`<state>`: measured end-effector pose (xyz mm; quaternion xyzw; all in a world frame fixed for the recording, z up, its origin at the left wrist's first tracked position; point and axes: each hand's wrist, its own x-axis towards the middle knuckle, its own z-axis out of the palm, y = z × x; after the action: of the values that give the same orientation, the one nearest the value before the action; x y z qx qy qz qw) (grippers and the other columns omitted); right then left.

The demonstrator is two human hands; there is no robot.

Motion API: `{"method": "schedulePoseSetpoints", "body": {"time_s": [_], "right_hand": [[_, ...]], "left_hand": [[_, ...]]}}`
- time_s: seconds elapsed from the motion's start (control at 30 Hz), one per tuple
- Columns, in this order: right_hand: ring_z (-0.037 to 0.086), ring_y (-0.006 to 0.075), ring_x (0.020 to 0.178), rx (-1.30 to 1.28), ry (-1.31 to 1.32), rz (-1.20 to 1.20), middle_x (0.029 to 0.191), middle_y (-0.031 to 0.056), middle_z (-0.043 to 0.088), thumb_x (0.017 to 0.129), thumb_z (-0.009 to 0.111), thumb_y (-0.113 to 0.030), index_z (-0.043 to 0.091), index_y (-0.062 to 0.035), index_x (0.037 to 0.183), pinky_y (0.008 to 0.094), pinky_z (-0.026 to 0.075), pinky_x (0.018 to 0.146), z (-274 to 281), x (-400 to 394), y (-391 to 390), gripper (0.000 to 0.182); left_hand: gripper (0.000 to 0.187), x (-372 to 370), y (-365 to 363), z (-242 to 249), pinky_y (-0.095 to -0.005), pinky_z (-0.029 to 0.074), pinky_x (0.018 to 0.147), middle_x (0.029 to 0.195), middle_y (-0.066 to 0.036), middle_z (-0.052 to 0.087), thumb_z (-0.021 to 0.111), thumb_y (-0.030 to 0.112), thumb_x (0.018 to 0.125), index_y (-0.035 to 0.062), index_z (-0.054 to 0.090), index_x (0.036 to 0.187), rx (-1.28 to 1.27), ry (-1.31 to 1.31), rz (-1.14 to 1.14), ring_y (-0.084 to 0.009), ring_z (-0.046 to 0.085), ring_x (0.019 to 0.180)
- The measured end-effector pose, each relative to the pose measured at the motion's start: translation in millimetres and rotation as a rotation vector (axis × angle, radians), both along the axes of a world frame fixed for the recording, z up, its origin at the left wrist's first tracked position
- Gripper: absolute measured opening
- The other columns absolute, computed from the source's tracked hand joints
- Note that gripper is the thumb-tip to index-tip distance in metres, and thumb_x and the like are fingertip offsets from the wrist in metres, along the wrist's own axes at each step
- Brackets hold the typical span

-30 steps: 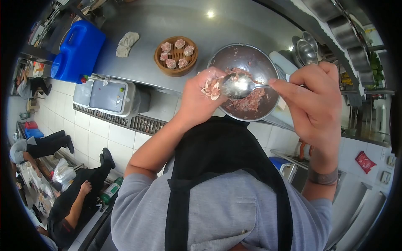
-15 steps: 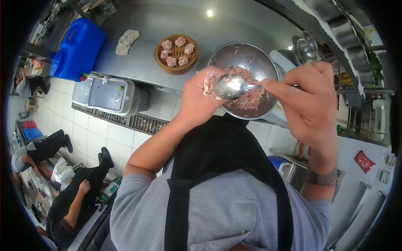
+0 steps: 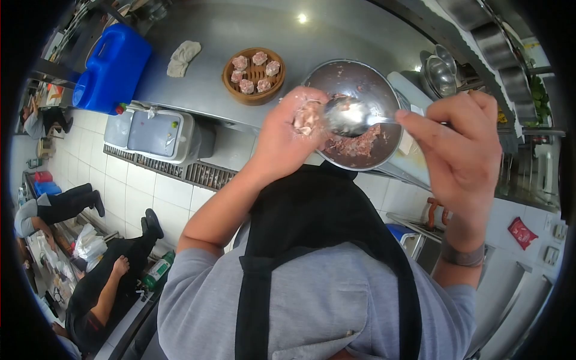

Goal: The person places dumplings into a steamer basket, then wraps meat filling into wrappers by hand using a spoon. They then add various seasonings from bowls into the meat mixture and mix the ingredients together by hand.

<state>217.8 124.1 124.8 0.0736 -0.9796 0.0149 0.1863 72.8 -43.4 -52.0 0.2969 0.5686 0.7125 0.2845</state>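
My left hand (image 3: 279,138) is curled around a dumpling (image 3: 308,118), a pale wrapper with filling in the palm, close to the left rim of the metal bowl (image 3: 384,81). My right hand (image 3: 459,141) pinches the handle of a metal spoon (image 3: 348,116), its shiny bowl just to the right of the dumpling. Under the spoon, pinkish minced meat (image 3: 358,143) lies in the lower part of the metal bowl, partly hidden by the spoon and left hand. Left of the bowl, several open-topped dumplings (image 3: 259,58) stand in a round bamboo steamer (image 3: 255,99).
A crumpled cloth (image 3: 183,59) and a blue jug (image 3: 122,66) are on the steel counter (image 3: 210,30), toward the left. A cutting board (image 3: 414,162) lies beside the bowl, with metal bowls (image 3: 440,75) behind it. Other people (image 3: 120,240) are at lower left.
The spoon and my right hand have moved right, off my left palm. The dumpling in my left hand is now more exposed, and that hand has shifted only slightly.
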Motion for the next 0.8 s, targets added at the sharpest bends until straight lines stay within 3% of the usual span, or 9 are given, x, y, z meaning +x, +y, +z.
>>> {"method": "schedulePoseSetpoints", "body": {"time_s": [0.13, 0.23, 0.3, 0.4, 0.53, 0.6, 0.63, 0.7, 0.8], "right_hand": [[0.053, 0.0192, 0.071, -0.037, 0.063, -0.106, 0.078, 0.0018, 0.061, 0.072, 0.073, 0.001, 0.081, -0.0092, 0.1, 0.0345, 0.036, 0.077, -2.1, 9.8, 6.9, 0.031], [0.052, 0.0184, 0.075, -0.135, 0.076, -0.164, 0.078, 0.0019, 0.062, 0.076, 0.075, 0.001, 0.081, -0.0085, 0.103, 0.0319, 0.036, 0.077, -12.0, 18.1, 10.9, 0.03], [0.051, 0.0181, 0.076, -0.203, 0.094, -0.185, 0.078, 0.0019, 0.062, 0.077, 0.075, 0.001, 0.081, -0.0082, 0.104, 0.0312, 0.036, 0.078, -22.4, 22.4, 10.3, 0.029], [0.051, 0.0176, 0.077, -0.303, 0.108, -0.21, 0.079, 0.0018, 0.063, 0.079, 0.076, 0.001, 0.081, -0.0079, 0.104, 0.0306, 0.036, 0.078, -39.0, 29.0, 13.8, 0.028], [0.052, 0.0171, 0.077, -0.412, 0.096, -0.259, 0.081, 0.002, 0.066, 0.082, 0.076, 0.0, 0.081, -0.0077, 0.105, 0.0305, 0.037, 0.079, -55.9, 36.3, 14.1, 0.024], [0.052, 0.0168, 0.078, -0.486, 0.114, -0.291, 0.081, 0.0025, 0.066, 0.083, 0.077, 0.0, 0.081, -0.0074, 0.105, 0.03, 0.038, 0.08, -65.9, 40.4, 14.6, 0.023], [0.053, 0.0166, 0.079, -0.557, 0.131, -0.32, 0.082, 0.003, 0.067, 0.084, 0.077, -0.001, 0.081, -0.0071, 0.105, 0.0295, 0.039, 0.08, -70.7, 42.9, 15.1, 0.023], [0.054, 0.0163, 0.08, -0.613, 0.128, -0.345, 0.082, 0.0032, 0.067, 0.084, 0.077, 0.0, 0.081, -0.0067, 0.106, 0.029, 0.04, 0.08, -78.7, 48.1, 17.2, 0.023], [0.056, 0.0158, 0.081, -0.688, 0.125, -0.367, 0.083, 0.0036, 0.068, 0.084, 0.077, 0.001, 0.081, -0.006, 0.106, 0.0283, 0.042, 0.078, -87.4, 53.0, 19.6, 0.023]], "left_hand": [[0.035, 1.8, 2.3, -1.9, -0.0256, 0.052, 0.06, 0.094, -0.004, 0.065, 0.082, -0.004, 0.083, 0.0042, 0.058, 0.107, -0.015, 0.072, 0.1, -0.0099, 0.061, 0.067], [0.034, 4.8, 3.5, 4.0, -0.0231, 0.05, 0.058, 0.087, -0.002, 0.064, 0.084, -0.001, 0.084, 0.0053, 0.056, 0.101, 0.014, -0.102, 0.164, -0.008, 0.059, 0.067], [0.038, 3.0, 6.9, 0.7, -0.0249, 0.05, 0.066, 0.08, 0.004, 0.058, 0.087, 0.019, 0.087, 0.0048, 0.057, 0.105, 0.018, -0.023, 0.28, -0.0063, 0.058, 0.077], [0.035, -4.3, 2.4, 18.2, -0.0245, 0.05, 0.069, 0.084, 0.002, 0.06, 0.085, 0.015, 0.088, 0.0046, 0.059, 0.11, -0.132, -0.147, 0.126, -0.0063, 0.058, 0.079], [0.035, -4.4, 9.5, -7.2, -0.0248, 0.051, 0.071, 0.087, -0.001, 0.061, 0.083, 0.012, 0.09, 0.003, 0.06, 0.114, -0.144, 0.016, 0.222, -0.0076, 0.059, 0.079], [0.034, 0.6, 17.6, -11.3, -0.0262, 0.052, 0.073, 0.088, -0.002, 0.063, 0.083, 0.013, 0.09, 0.0022, 0.059, 0.113, 0.187, -0.119, 0.269, -0.0083, 0.06, 0.078], [0.034, 0.7, 15.7, -8.8, -0.0262, 0.052, 0.073, 0.088, -0.002, 0.063, 0.083, 0.013, 0.09, 0.0022, 0.059, 0.113, 0.182, -0.121, 0.265, -0.0083, 0.06, 0.078], [0.033, -0.2, 8.1, 1.1, -0.0277, 0.054, 0.073, 0.085, -0.001, 0.062, 0.083, 0.012, 0.09, 0.0023, 0.059, 0.111, 0.061, -0.216, 0.053, -0.0091, 0.062, 0.078], [0.031, -1.9, 4.4, 0.3, -0.0277, 0.054, 0.071, 0.084, -0.001, 0.062, 0.083, 0.012, 0.089, 0.0032, 0.059, 0.108, -0.177, -0.053, 0.145, -0.0087, 0.063, 0.079]]}}
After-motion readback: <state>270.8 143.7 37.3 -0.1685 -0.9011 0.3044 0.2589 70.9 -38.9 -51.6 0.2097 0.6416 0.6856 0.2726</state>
